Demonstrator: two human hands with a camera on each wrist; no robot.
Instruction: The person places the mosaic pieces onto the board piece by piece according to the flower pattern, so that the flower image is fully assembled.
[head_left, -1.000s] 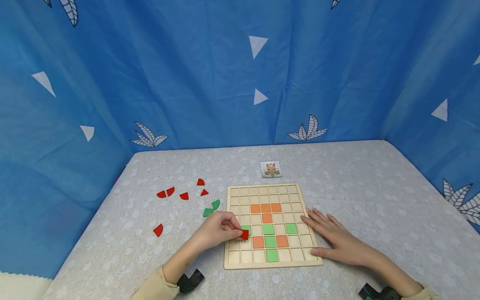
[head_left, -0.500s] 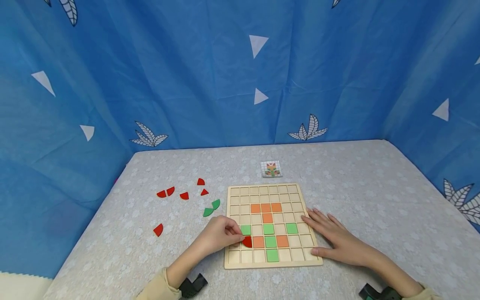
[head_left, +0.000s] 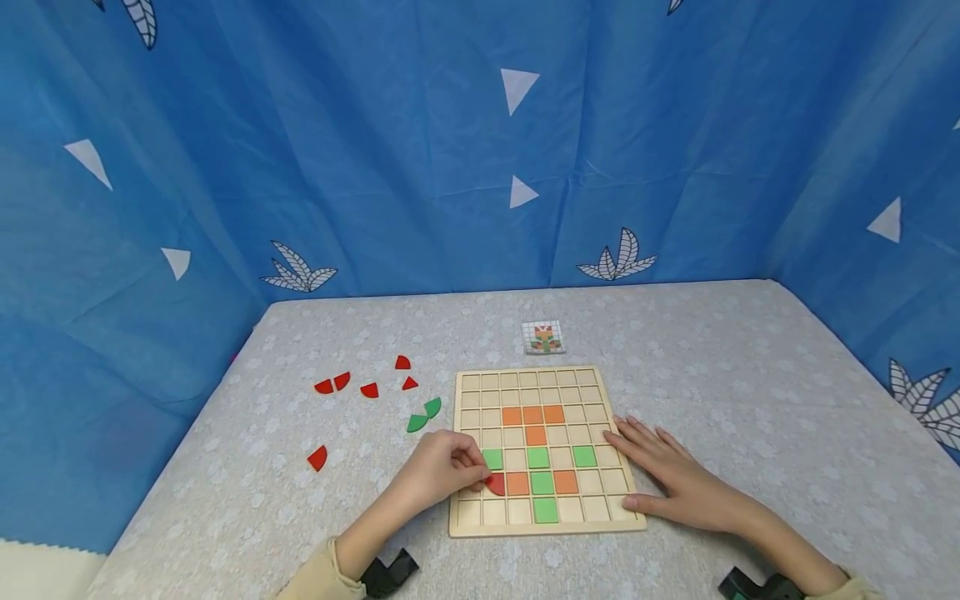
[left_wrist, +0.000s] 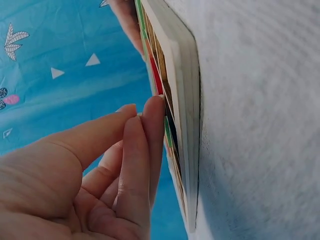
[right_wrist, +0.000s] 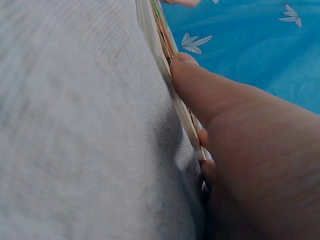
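Note:
A square wooden grid board [head_left: 480, 529] lies on the table with orange and green square tiles in several cells. A red quarter-circle tile [head_left: 497, 485] sits in a cell at the lower left, beside an orange tile [head_left: 517, 483]. My left hand [head_left: 444, 468] is over the board's left side, one fingertip touching the red tile's edge. In the left wrist view its thumb and fingertips [left_wrist: 154, 102] are close together, with the red tile [left_wrist: 156, 77] flat in the board. My right hand [head_left: 675, 477] rests spread along the board's right edge, thumb [right_wrist: 187, 67] on the frame.
Loose red tiles [head_left: 342, 381] and two green quarter-circle tiles [head_left: 417, 423] lie left of the board. A lone red tile [head_left: 318, 458] is farther left. Behind the board is a small pattern card [head_left: 543, 337]. A blue curtain [head_left: 420, 150] encloses the table.
The red tile, pinched in my left hand one second ago, has gone down into the cell below the left green square. My left fingers have let go of it. The right hand stays put.

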